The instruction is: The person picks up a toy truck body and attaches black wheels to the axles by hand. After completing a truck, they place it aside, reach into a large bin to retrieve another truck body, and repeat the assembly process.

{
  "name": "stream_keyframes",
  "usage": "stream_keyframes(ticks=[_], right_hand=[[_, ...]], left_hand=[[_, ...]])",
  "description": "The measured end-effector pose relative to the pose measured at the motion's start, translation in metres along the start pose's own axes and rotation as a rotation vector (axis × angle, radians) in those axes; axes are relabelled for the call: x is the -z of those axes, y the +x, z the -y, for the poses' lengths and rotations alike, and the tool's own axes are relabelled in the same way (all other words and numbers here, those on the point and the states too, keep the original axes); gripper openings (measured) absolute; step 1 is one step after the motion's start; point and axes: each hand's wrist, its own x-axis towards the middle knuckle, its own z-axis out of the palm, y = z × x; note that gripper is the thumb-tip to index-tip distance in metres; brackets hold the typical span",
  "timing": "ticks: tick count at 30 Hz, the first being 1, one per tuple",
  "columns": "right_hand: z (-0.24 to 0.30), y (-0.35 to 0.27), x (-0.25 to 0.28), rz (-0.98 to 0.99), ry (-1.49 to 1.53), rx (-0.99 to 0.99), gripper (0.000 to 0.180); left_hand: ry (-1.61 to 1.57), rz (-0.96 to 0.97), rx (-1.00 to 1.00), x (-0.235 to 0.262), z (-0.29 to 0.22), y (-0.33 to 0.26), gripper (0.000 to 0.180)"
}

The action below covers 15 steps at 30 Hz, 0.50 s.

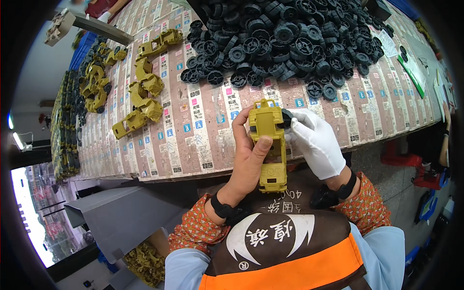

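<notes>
Head view: you face a patterned tabletop [208, 145], both hands raised at its near edge.
Left hand [245, 165]: bare, fingers and thumb wrapped around a yellow toy truck body [267, 123], probably to steady it with its right side free.
Right hand [317, 145]: white-gloved, fingertips pinching a black toy wheel [286, 119] at that side; whether it is seated is hidden.
Truck position: upright in view, between your hands, its lower end in front of your brown apron [290, 251].
Black wheel heap [290, 41]: just beyond your hands, seemingly for easy reach.
Yellow body row [145, 92]: zigzagging at left, apart from the heap, perhaps so each lifts singly.
</notes>
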Motion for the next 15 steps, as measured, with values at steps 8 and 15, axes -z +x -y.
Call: stream_keyframes(ticks=[8,15], right_hand=[[-0.019,-0.01,-0.013,-0.151,-0.479,0.413,0.031],[-0.02,-0.013,-0.014,-0.117,-0.797,0.714,0.053]], left_hand=[[0.384,0.022,-0.277,-0.003,0.006,-0.001,0.08],[0.443,0.046,-0.316,-0.005,0.017,-0.005,0.086]])
